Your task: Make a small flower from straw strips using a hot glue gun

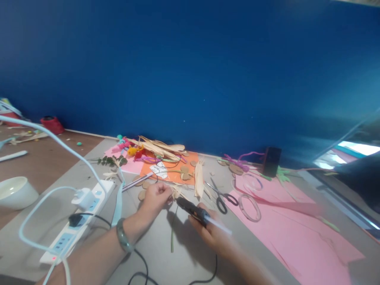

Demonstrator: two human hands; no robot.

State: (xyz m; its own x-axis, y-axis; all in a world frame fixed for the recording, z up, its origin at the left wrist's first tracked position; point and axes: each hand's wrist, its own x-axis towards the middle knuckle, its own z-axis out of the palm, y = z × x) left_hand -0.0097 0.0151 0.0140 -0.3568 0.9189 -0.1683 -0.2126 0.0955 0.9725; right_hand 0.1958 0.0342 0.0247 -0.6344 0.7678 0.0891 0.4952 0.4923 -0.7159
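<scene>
Forearms (95, 251) nearest, the glue gun (193, 211) slants forward-left toward the left hand (156, 197).

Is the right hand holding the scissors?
No: the right hand grips the black glue gun, while the scissors lie nearby.

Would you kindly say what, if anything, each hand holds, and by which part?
The right hand holds a black glue gun by its rear; the left hand seems to pinch a pale piece, precise spot unclear.

passage between forearms (102, 247), green stem (172, 239) crossing it; power strip (84, 222) hems left, scissors (222, 194) crowd right hand (209, 227).
</scene>
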